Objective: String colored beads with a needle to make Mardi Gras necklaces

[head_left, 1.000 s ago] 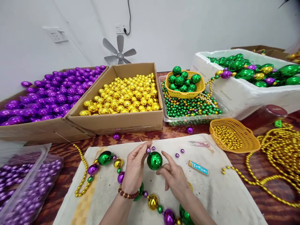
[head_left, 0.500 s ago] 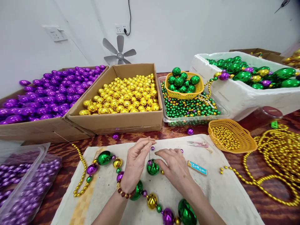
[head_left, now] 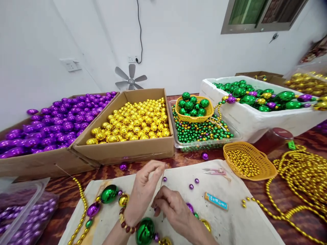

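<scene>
My left hand (head_left: 145,185), with a beaded bracelet on its wrist, pinches the top of a thin upright needle (head_left: 162,179) between thumb and fingertips. Just below and right of it, my right hand (head_left: 172,208) has its fingers curled together at the needle's lower end. What sits inside those fingers is hidden. A garland of large shiny beads lies around my hands on the cloth: a green ball (head_left: 145,231) under my left wrist, a purple ball (head_left: 93,209) further left and a gold ball (head_left: 205,225) partly behind my right hand.
Boxes of purple balls (head_left: 61,119) and gold balls (head_left: 135,119) stand at the back. Green beads fill a clear tray (head_left: 206,144). A yellow basket (head_left: 267,166), pink-handled snips (head_left: 216,171), a blue-labelled box (head_left: 216,201) and gold bead strings (head_left: 304,177) lie right.
The view has tilted upward, so the scene sits lower. My right hand has moved left to the needle's lower end, and its fingers have closed. My left hand still pinches the needle.
</scene>
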Motion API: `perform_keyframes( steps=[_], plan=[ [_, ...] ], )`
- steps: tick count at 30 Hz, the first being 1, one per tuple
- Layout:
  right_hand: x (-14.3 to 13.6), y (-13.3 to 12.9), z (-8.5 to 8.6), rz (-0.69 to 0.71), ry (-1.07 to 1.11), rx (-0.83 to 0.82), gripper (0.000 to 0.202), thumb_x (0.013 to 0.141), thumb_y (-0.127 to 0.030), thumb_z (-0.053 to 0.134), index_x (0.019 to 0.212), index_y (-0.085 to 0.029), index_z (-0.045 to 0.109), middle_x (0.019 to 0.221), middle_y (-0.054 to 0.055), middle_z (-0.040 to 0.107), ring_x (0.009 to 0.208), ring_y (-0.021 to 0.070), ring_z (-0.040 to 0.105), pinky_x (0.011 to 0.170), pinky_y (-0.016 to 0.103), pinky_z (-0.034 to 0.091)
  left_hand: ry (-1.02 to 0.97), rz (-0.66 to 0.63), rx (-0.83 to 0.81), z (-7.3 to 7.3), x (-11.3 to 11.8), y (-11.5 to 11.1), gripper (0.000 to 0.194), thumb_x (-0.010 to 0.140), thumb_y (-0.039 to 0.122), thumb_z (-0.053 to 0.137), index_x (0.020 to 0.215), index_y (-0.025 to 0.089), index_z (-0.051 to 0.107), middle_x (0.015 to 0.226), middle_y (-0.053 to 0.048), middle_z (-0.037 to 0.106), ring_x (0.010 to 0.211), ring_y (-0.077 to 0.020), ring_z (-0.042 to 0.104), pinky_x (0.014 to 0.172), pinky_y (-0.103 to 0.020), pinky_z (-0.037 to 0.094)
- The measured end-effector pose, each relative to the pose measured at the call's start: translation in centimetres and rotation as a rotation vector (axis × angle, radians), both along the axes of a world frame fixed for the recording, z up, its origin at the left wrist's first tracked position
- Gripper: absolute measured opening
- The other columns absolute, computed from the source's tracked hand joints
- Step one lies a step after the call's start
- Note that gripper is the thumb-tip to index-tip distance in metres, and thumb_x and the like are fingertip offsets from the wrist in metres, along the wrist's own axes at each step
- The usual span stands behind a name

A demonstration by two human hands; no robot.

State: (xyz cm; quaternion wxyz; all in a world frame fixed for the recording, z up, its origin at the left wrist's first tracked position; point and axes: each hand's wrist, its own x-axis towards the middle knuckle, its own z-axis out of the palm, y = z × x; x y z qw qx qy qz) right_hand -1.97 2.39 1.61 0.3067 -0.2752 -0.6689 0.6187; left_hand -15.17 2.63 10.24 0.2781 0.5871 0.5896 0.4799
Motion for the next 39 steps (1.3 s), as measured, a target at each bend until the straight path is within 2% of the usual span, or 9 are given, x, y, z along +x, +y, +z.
perform_keyframes(
  steps=[3,7,11,14,19,23,28,32,39],
  plan=[
    [0.5,-0.1,1.1,-0.012,0.071,-0.020,0.018,0.095,-0.015,0.043,0.085,-0.018,0.058,0.072,-0.001,0.064,0.062,0.0097,0.062,0.060,0.018,0.046,0.361,0.150,0.199,2.5,-1.1,3.9,0.024,0.094,0.035,0.047,0.094,0.021,0.066,0.095,-0.005,0.068,0.092,-0.0205,0.059,0.085,-0.033,0.043],
    [0.9,-0.4,2.9,-0.035,0.185,-0.055,0.018,0.096,-0.026,0.046,0.090,-0.016,0.060,0.076,0.001,0.063,0.061,0.0099,0.062,0.059,0.020,0.048,0.783,0.200,0.080,4.8,-1.5,10.1,0.027,0.091,0.040,0.050,0.093,0.020,0.067,0.097,-0.010,0.070,0.099,-0.0282,0.058,0.089,-0.041,0.038],
    [0.8,-1.1,3.7,-0.071,0.287,-0.107,0.026,0.095,-0.037,0.050,0.096,-0.015,0.063,0.074,0.002,0.064,0.059,0.0115,0.064,0.058,0.021,0.050,0.796,0.156,-0.014,5.0,-1.5,13.7,0.036,0.082,0.053,0.059,0.070,0.020,0.066,0.073,-0.010,0.068,0.084,-0.0303,0.062,0.078,-0.040,0.041],
    [0.9,-1.8,2.5,-0.129,0.272,-0.120,0.033,0.092,-0.044,0.052,0.095,-0.014,0.065,0.069,0.004,0.066,0.052,0.0121,0.063,0.053,0.021,0.048,0.714,0.095,-0.049,4.9,-2.1,14.6,0.036,0.077,0.054,0.063,0.064,0.020,0.065,0.064,-0.007,0.066,0.068,-0.0251,0.061,0.069,-0.035,0.042],
    [1.7,-3.0,-0.8,-0.268,0.204,-0.198,0.042,0.088,-0.054,0.055,0.093,-0.014,0.067,0.068,0.006,0.069,0.050,0.0130,0.063,0.048,0.021,0.047,0.500,0.071,0.031,5.5,-2.8,12.8,0.030,0.083,0.046,0.060,0.095,0.019,0.069,0.091,-0.006,0.070,0.077,-0.0184,0.063,0.072,-0.030,0.047],
    [2.6,-3.4,-1.6,-0.362,0.175,-0.209,0.043,0.087,-0.055,0.056,0.094,-0.015,0.070,0.064,0.005,0.068,0.049,0.0138,0.062,0.049,0.022,0.049,-0.143,0.013,0.090,4.9,-2.4,8.1,0.043,0.084,0.037,0.063,0.124,0.023,0.058,0.115,-0.006,0.062,0.082,-0.0136,0.064,0.078,-0.029,0.051],
    [3.4,-3.6,-0.3,-0.395,0.107,-0.066,0.036,0.091,-0.048,0.052,0.094,-0.018,0.072,0.061,0.003,0.064,0.051,0.0135,0.059,0.050,0.022,0.048,-0.872,-0.125,-0.101,2.6,-1.8,2.4,0.035,0.086,0.021,0.062,0.121,0.018,0.062,0.111,-0.009,0.067,0.099,-0.0184,0.064,0.092,-0.037,0.052],
    [3.5,-3.9,0.2,-0.405,0.081,-0.017,0.033,0.093,-0.043,0.051,0.094,-0.018,0.072,0.058,0.001,0.061,0.049,0.0129,0.057,0.048,0.022,0.047,-1.110,-0.056,-0.192,1.1,-1.7,0.3,0.024,0.086,0.016,0.062,0.109,0.015,0.067,0.112,-0.012,0.069,0.111,-0.0230,0.063,0.099,-0.035,0.051],
    [3.4,-5.0,-0.3,-0.382,0.024,0.057,0.026,0.093,-0.036,0.052,0.094,-0.021,0.073,0.056,0.000,0.060,0.047,0.0123,0.056,0.049,0.022,0.046,-1.421,0.090,-0.259,-0.5,-2.1,0.2,0.014,0.086,0.009,0.059,0.095,0.010,0.071,0.114,-0.013,0.070,0.115,-0.0271,0.062,0.103,-0.042,0.052]
  ],
)
